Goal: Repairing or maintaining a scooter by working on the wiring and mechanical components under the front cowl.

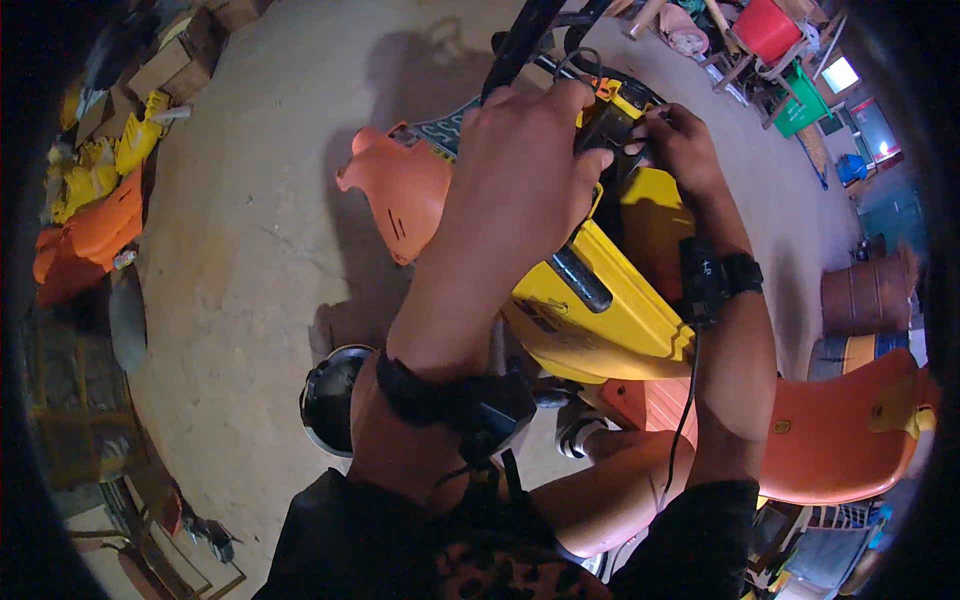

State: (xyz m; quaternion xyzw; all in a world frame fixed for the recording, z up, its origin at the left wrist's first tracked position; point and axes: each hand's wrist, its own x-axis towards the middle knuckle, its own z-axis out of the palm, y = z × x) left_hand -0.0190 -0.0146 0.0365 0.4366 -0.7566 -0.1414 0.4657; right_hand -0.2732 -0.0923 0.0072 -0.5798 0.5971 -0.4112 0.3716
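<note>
A scooter with yellow body panels [590, 300] and an orange front fender [400, 195] stands right in front of me on a concrete floor. My left hand [525, 175] is closed over a small black part [605, 125] near the handlebar area at the top of the scooter. My right hand [680, 145] pinches the same black part from the other side, fingers bent around it. Both wrists carry black straps with small devices. A black handlebar tube [520, 45] rises behind my left hand. What exactly the black part is stays hidden by my fingers.
Yellow and orange plastic panels [95, 195] lie piled along the left wall beside cardboard boxes [175, 60]. An orange seat shell [840, 430] sits at lower right, a rusty drum [865, 290] beyond it. A round headlight [330, 400] lies by my left forearm. Red and green furniture [785, 60] stands far right.
</note>
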